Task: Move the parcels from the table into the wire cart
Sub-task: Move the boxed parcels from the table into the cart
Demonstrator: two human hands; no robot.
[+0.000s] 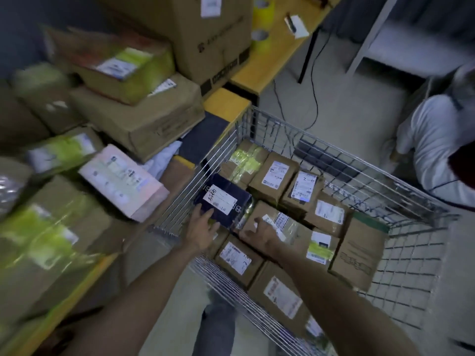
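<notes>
A wire cart (385,199) stands right of the yellow table (226,104) and holds several labelled cardboard parcels. A dark blue parcel (226,201) with a white label lies in the cart's near left corner. My left hand (203,227) reaches over the cart wall, its fingers spread flat against the blue parcel's near edge. My right hand (259,233) hovers over a brown parcel (282,224) just right of it, fingers loosely curled and holding nothing. Several parcels remain stacked on the table, among them a pink box (123,181) near the cart.
A large carton (195,34) towers at the table's back. A person in white (437,147) crouches right of the cart. Cables (313,80) trail across the floor behind the cart. My leg (218,327) stands between table and cart.
</notes>
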